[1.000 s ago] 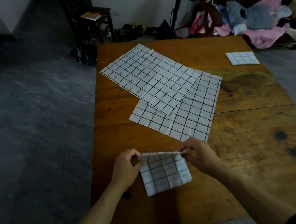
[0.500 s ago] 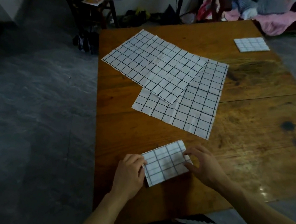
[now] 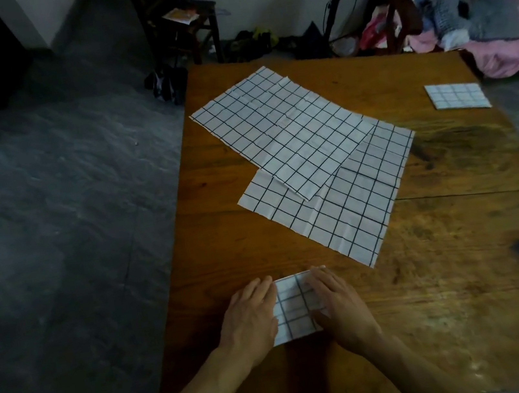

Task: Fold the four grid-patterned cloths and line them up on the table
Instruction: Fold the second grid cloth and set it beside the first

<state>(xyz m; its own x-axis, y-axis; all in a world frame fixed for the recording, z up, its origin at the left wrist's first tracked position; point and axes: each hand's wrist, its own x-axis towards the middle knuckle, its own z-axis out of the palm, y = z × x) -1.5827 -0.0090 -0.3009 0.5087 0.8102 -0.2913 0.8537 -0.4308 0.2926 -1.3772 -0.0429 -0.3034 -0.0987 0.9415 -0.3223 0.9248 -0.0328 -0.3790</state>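
A small folded grid cloth (image 3: 294, 309) lies near the front left of the wooden table (image 3: 461, 232). My left hand (image 3: 253, 316) rests flat on its left side and my right hand (image 3: 339, 302) flat on its right side, fingers stretched out, pressing it down. Two unfolded grid cloths lie spread in the middle: the upper one (image 3: 281, 128) overlaps the lower one (image 3: 348, 206). Another folded grid cloth (image 3: 456, 96) sits at the table's far right edge.
The table's left edge drops to a grey floor (image 3: 52, 229). Behind the table stand a dark wooden chair (image 3: 187, 27), shoes and a pile of pink and grey clothes (image 3: 479, 25). Dark knots mark the wood at the right.
The near cloth went from being held up by its top edge to lying folded flat. Both hands moved from pinching its corners to pressing palms down on it.
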